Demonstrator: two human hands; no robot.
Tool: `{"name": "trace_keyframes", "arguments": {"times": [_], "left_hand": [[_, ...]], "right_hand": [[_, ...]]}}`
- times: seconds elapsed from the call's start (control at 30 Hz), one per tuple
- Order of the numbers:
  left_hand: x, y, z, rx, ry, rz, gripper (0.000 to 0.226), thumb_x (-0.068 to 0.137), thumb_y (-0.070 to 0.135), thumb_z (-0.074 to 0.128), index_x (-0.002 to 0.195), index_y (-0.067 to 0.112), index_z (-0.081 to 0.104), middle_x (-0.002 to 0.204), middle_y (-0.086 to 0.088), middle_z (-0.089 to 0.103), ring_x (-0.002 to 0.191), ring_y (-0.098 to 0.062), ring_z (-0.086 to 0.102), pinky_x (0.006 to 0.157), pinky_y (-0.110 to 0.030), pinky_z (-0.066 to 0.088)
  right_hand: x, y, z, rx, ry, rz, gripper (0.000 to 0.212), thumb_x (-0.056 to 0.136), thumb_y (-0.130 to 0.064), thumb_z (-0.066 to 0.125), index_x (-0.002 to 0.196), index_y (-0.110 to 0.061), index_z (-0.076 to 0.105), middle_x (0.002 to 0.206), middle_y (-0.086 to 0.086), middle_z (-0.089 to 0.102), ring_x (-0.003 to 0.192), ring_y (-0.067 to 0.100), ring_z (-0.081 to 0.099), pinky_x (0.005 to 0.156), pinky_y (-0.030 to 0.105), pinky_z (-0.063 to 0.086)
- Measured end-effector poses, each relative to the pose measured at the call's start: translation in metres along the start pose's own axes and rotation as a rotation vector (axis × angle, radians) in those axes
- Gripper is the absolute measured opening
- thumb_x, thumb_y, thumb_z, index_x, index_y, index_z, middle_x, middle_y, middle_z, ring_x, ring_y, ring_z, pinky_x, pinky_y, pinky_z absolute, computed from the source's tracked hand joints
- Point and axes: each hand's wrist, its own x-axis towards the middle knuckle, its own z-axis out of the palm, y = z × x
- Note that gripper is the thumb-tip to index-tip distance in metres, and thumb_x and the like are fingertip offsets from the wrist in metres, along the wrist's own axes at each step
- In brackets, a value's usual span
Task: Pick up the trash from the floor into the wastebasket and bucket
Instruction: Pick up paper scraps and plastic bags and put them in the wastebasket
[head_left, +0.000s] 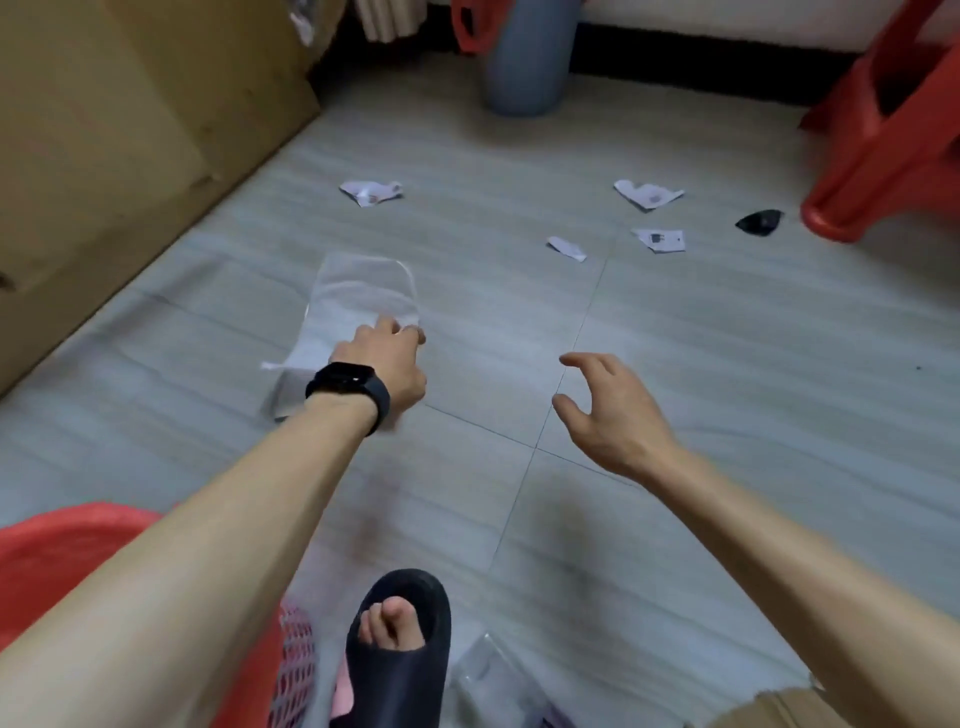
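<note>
Head view shows the red mesh basket (291, 654) in the lower left corner, mostly hidden behind the left forearm and cut by the frame edge, so its inside cannot be seen. At the top centre a grey bin (530, 67) stands on the floor (727, 389). Its mouth is cut off by the top edge and its contents cannot be told; something red (470, 26) hangs at its left side. The left hand (387, 364), with a black watch (348, 384) on the wrist, sits left of centre, fingers curled and pinching the near edge of a clear plastic bag (363, 291). The bag lies on the floor, and motion blur softens the grip. The right hand (608, 415), right of centre, hovers with fingers spread and loosely bent, holding nothing. Paper scraps (371, 192) and a black scrap (759, 222) lie scattered across the upper middle, well apart from both containers. Another plastic wrapper (498, 680) is half cut off at the bottom edge, just beside a foot in a black slipper (400, 660). A red stool (883, 156) is partly out of frame at the upper right.
</note>
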Motion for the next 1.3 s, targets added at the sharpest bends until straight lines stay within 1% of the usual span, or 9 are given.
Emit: {"name": "trace_keyframes", "arguments": {"times": [0.3,0.5,0.63,0.77,0.83,0.97,1.07,1.17,1.3], "left_hand": [[0.092,-0.047,0.073,-0.081,-0.099,-0.129,0.074,0.093,0.041,0.052,0.155,0.029,0.014,0.163,-0.008,0.007,0.145,-0.038,0.019,0.111,-0.05,0.032],[0.169,-0.08,0.065,-0.159,-0.295,-0.273,0.097,0.079,0.07,0.06,0.143,0.063,-0.013,0.162,0.0,-0.021,0.146,-0.049,-0.004,0.107,-0.074,0.02],[0.195,-0.087,0.055,-0.15,-0.422,-0.184,0.104,0.075,0.072,0.064,0.142,0.062,-0.016,0.16,-0.01,-0.027,0.145,-0.052,-0.009,0.118,-0.063,0.007],[0.203,-0.095,0.066,-0.268,-0.432,-0.216,0.109,0.069,0.072,0.07,0.139,0.069,-0.014,0.158,0.001,-0.033,0.141,-0.054,-0.019,0.112,-0.067,0.024],[0.203,-0.098,0.076,-0.322,-0.429,-0.242,0.111,0.063,0.073,0.072,0.13,0.076,-0.017,0.155,0.009,-0.036,0.138,-0.056,-0.024,0.106,-0.07,0.032],[0.208,-0.1,0.081,-0.348,-0.433,-0.258,0.111,0.066,0.067,0.076,0.127,0.079,-0.016,0.152,0.013,-0.04,0.139,-0.051,-0.029,0.1,-0.073,0.035],[0.211,-0.098,0.077,-0.354,-0.437,-0.282,0.11,0.068,0.065,0.077,0.131,0.077,-0.012,0.152,0.012,-0.041,0.14,-0.049,-0.029,0.099,-0.073,0.034],[0.214,-0.096,0.077,-0.359,-0.432,-0.278,0.112,0.068,0.063,0.079,0.13,0.077,-0.013,0.151,0.012,-0.042,0.139,-0.05,-0.031,0.099,-0.074,0.033],[0.214,-0.097,0.08,-0.389,-0.428,-0.291,0.113,0.07,0.059,0.08,0.132,0.074,-0.014,0.15,0.011,-0.043,0.137,-0.051,-0.034,0.098,-0.074,0.031]], "right_hand": [[0.099,0.044,0.065,-0.216,-0.389,0.167,0.056,0.092,-0.032,0.054,0.145,-0.019,0.042,0.155,0.009,0.035,0.136,0.035,0.038,0.11,0.042,0.039],[0.207,0.047,0.059,-0.237,-0.283,0.252,0.06,0.094,-0.03,0.055,0.149,-0.016,0.037,0.159,0.016,0.024,0.137,0.045,0.033,0.113,0.042,0.031],[0.273,0.055,0.047,-0.258,-0.217,0.305,0.064,0.096,-0.032,0.051,0.154,-0.023,0.027,0.163,0.014,0.014,0.139,0.047,0.029,0.114,0.046,0.029],[0.332,0.061,0.057,-0.269,-0.214,0.371,0.067,0.097,-0.037,0.048,0.156,-0.025,0.016,0.163,0.017,0.01,0.144,0.044,0.027,0.116,0.049,0.025],[0.346,0.061,0.066,-0.295,-0.136,0.403,0.06,0.098,-0.034,0.047,0.15,-0.015,0.024,0.153,0.022,0.026,0.137,0.043,0.034,0.111,0.048,0.025],[0.369,0.032,0.093,-0.257,0.049,0.192,0.025,0.098,-0.01,0.048,0.121,-0.002,0.057,0.118,0.026,0.055,0.102,0.046,0.049,0.087,0.045,0.039],[0.402,-0.019,0.115,-0.181,-0.036,0.031,0.021,0.101,-0.02,0.049,0.109,-0.007,0.062,0.107,0.017,0.06,0.097,0.039,0.053,0.075,0.038,0.04],[0.445,-0.075,0.138,-0.146,-0.146,-0.097,0.027,0.099,-0.034,0.05,0.107,-0.016,0.068,0.112,0.009,0.062,0.108,0.031,0.053,0.081,0.038,0.048],[0.507,-0.141,0.171,-0.131,-0.098,-0.283,0.023,0.094,-0.029,0.057,0.109,-0.017,0.071,0.149,0.012,0.044,0.136,0.035,0.036,0.106,0.043,0.041]]}}
